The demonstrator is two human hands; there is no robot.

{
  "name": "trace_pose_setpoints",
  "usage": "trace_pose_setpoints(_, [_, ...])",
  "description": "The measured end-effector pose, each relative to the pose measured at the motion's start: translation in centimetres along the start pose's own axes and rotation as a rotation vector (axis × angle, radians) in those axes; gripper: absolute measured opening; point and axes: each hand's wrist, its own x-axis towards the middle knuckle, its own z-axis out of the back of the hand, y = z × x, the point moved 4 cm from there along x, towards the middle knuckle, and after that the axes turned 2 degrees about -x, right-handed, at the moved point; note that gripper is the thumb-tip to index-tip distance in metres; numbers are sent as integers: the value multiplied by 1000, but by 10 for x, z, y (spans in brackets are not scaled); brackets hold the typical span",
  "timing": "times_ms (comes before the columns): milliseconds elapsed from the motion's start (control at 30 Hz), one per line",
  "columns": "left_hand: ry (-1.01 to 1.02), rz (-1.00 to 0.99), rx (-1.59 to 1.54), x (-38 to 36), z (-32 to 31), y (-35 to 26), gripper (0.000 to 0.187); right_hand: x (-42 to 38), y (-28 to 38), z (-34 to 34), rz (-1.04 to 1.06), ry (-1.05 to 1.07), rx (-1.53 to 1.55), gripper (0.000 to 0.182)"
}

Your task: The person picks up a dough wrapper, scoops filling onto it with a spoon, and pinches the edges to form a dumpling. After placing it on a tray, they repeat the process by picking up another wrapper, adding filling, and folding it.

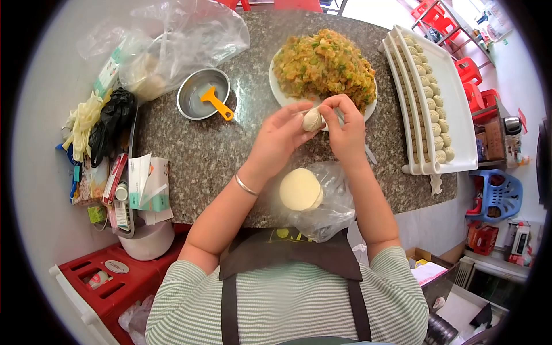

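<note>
My left hand point(279, 135) and my right hand point(345, 126) meet above the stone counter, both pinching a small pale dumpling point(312, 119) between their fingertips. Just behind them sits a white plate point(278, 92) heaped with chopped yellow-green filling point(323, 63). A stack of round dough wrappers point(299, 189) rests on a clear plastic bag point(333, 210) near the counter's front edge, between my forearms. A thin utensil pokes out under my right hand point(368, 153). A metal bracelet point(245, 185) circles my left wrist.
A white tray point(460, 103) holding rows of finished dumplings point(432, 100) stands at the right. A metal bowl point(201, 92) with an orange scraper point(217, 103) is at the left, beside plastic bags point(172, 40), black bags, gloves and packets. Red stools and crates surround the counter.
</note>
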Motion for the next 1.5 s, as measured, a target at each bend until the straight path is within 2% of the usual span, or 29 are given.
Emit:
trace_pose_setpoints(67, [5, 30, -53, 0, 1, -2, 32, 1, -13, 4, -174, 25, 246, 8])
trace_pose_setpoints(133, [60, 164, -82, -1, 5, 0, 37, 6, -9, 10, -160, 92, 283, 8])
trace_pose_setpoints(167, [61, 162, -82, -1, 7, 0, 37, 7, -7, 11, -152, 155, 320, 8])
trace_pose_setpoints(367, [150, 264, -169, -4, 5, 1, 34, 6, -16, 21, -89, 158, 272, 9])
trace_pose_setpoints(433, [302, -301, 928, -3, -3, -13, 35, 8, -4, 26, -75, 147, 121, 9])
trace_pose_setpoints(467, [257, -146, 615, -4, 0, -7, 35, 9, -1, 29, -32, 175, 110, 20])
trace_pose_setpoints(500, [132, -16, 376, -3, 4, -1, 39, 8, 13, 30, -10, 195, 49, 40])
trace_pose_setpoints(533, [78, 268, -208, -4, -2, -4, 41, 7, 16, 27, -4, 214, 116, 62])
trace_pose_setpoints(567, [104, 234, -117, -3, -3, -5, 46, 2, 15, 25, -12, 309, 90, 62])
trace_pose_setpoints(600, [165, 195, -69, -2, 0, 0, 47, 0, 36, 28, 86, 395, -33, 57])
trace_pose_setpoints(633, [81, 224, -33, -6, -8, -2, 48, -6, 35, 29, 53, 492, -123, 48])
trace_pose_setpoints(700, [75, 236, 35, -7, -5, 1, 45, -10, 53, 51, 127, 373, -190, 43])
trace_pose_setpoints(733, [98, 253, 53, -11, -4, 6, 45, -15, 60, 72, 60, 298, -125, 41])
trace_pose_setpoints(767, [101, 155, 244, -11, 1, 3, 43, -17, 65, 97, -13, 220, -60, 39])
trace_pose_setpoints(800, [108, 65, 428, -13, 5, 1, 41, -18, 68, 124, 1, 132, -144, 38])
trace_pose_setpoints(833, [136, 118, 437, -19, 4, 3, 41, -21, 63, 155, -32, 11, -141, 37])
trace_pose_setpoints(867, [112, 26, 532, -28, 1, -3, 38, -28, 64, 189, -41, -140, -380, 36])
trace_pose_setpoints(900, [91, -70, 623, -38, -2, -7, 35, -29, 45, 227, -34, -194, -331, 35])
trace_pose_setpoints(933, [122, -20, 625, -46, -5, -6, 35, -35, 25, 266, -105, -268, -360, 35])
trace_pose_setpoints(967, [157, -127, 908, -53, -9, -11, 33, -39, 18, 295, -198, -291, -461, 35])
trace_pose_setpoints(1000, [193, -255, 1186, -61, -16, -13, 31, -45, -3, 326, -166, -311, -596, 34])
trace_pose_setpoints(1033, [216, -238, 1182, -66, -21, -10, 31, -53, -16, 344, -189, -322, -606, 34])
trace_pose_setpoints(1067, [215, -260, 1235, -71, -26, -9, 29, -58, -32, 355, -360, -213, -651, 32])
trace_pose_setpoints(1100, [207, -289, 1288, -74, -29, -9, 28, -61, -37, 359, -524, -100, -690, 31])
trace_pose_setpoints(1133, [212, -289, 1287, -75, -31, -8, 28, -64, -37, 359, -526, -103, -692, 31])
trace_pose_setpoints(1200, [176, -312, 1296, -78, -31, -8, 25, -67, -40, 343, -491, 165, -598, 28])
trace_pose_setpoints(1300, [85, -266, 1271, -79, -26, -9, 23, -71, -44, 345, -463, 98, -601, 28])
trace_pose_setpoints(1433, [85, -267, 1294, -83, -17, -10, 23, -72, -43, 345, -528, 139, -498, 24])
trace_pose_setpoints(1500, [86, -310, 1288, -83, -20, -11, 23, -66, -38, 345, -473, -80, -484, 23])
